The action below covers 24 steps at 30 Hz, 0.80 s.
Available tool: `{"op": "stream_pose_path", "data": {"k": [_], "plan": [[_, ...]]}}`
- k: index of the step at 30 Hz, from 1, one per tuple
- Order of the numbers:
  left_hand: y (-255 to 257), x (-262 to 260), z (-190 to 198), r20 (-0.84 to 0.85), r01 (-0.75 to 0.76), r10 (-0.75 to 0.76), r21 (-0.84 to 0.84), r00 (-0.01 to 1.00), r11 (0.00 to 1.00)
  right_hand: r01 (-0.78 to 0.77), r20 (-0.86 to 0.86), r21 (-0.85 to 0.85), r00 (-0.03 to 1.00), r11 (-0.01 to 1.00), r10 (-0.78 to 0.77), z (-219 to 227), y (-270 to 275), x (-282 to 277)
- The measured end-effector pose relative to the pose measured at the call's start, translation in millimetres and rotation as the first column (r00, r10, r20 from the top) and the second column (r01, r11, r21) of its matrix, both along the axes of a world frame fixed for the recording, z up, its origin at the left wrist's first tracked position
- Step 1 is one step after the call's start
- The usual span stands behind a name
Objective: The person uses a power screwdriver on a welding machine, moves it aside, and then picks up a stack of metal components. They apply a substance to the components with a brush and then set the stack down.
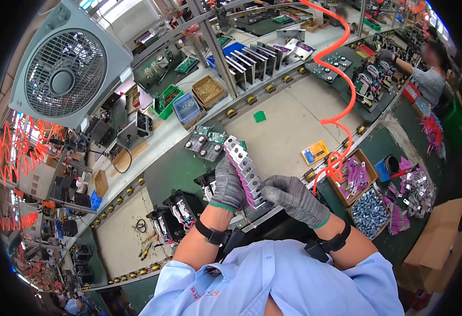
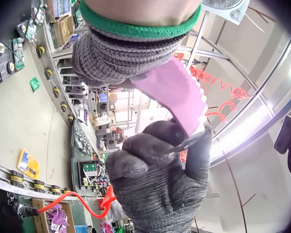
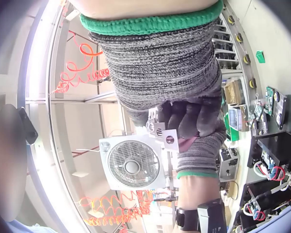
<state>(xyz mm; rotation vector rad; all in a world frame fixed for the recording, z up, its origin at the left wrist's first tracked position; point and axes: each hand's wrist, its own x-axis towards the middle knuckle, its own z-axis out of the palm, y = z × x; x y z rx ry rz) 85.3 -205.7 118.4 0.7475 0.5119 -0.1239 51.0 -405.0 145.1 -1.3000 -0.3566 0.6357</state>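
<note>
Bracket stack (image 1: 244, 168) held up off counter (image 1: 283, 131), tilted, between both hands at chest height. Left hand (image 1: 227, 185) curled round stack's left side; right hand (image 1: 294, 197) clamped on lower end, thumb pressing pink sheet (image 2: 172, 90). Judgement: mid-handling, stack gathered but not yet set down. Boards (image 1: 205, 142) wait beyond on counter; screws box (image 1: 369, 213) and pink parts box (image 1: 353, 176) at right untouched.
</note>
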Motion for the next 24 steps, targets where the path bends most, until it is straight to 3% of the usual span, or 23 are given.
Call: {"op": "stream_pose_path", "data": {"k": [2, 5, 7, 10, 16, 19, 20, 22, 23, 24], "plan": [[-1.2, 4.0, -8.5, 0.022, 0.008, -0.007, -0.017, 1.000, 1.000, 0.048, -0.040, 0.045, 0.998, 0.998, -0.046, 3.6, -3.2, -0.2], [-9.6, 9.6, -16.6, 0.091, -0.086, 0.081, 0.057, 0.993, 0.995, 0.090, 0.027, -0.055, 0.996, 0.994, -0.088, 11.1, -0.6, 3.1], [-8.9, 4.2, -16.2, 0.089, -0.058, 0.050, 0.087, 0.995, 0.995, 0.102, 0.097, -0.093, 0.991, 0.990, -0.093, 10.1, 1.8, 3.3], [-6.5, 1.9, -24.2, 0.086, -0.028, 0.019, 0.106, 0.996, 0.994, 0.078, 0.007, -0.046, 0.997, 0.996, -0.078, 6.8, 0.7, 1.7], [-11.3, 7.5, -42.6, 0.110, 0.018, -0.031, 0.112, 0.994, 0.994, 0.084, -0.001, -0.059, 0.996, 0.995, -0.084, 0.9, -9.0, 1.8], [-23.8, 1.3, -46.8, 0.327, 0.001, -0.198, 0.515, 0.924, 0.857, 0.115, -0.028, -0.058, 0.993, 0.992, -0.117, -1.6, -19.2, 0.2], [-24.9, -0.6, -50.2, 0.301, 0.062, -0.149, 0.280, 0.942, 0.958, 0.141, -0.033, -0.071, 0.989, 0.987, -0.144, -5.3, -24.9, -1.1], [-22.4, -2.8, -60.9, 0.283, 0.150, -0.224, 0.261, 0.933, 0.954, 0.152, 0.077, -0.100, 0.987, 0.983, -0.145, -18.8, -44.3, -8.6], [-23.5, -7.7, -60.7, 0.261, 0.190, -0.263, 0.274, 0.929, 0.943, 0.157, 0.027, -0.079, 0.987, 0.984, -0.156, -23.4, -56.6, -15.7], [-21.6, -11.9, -60.4, 0.243, 0.231, -0.304, 0.286, 0.921, 0.930, 0.153, 0.097, -0.164, 0.986, 0.975, -0.138, -47.5, -74.4, -21.4]]}}
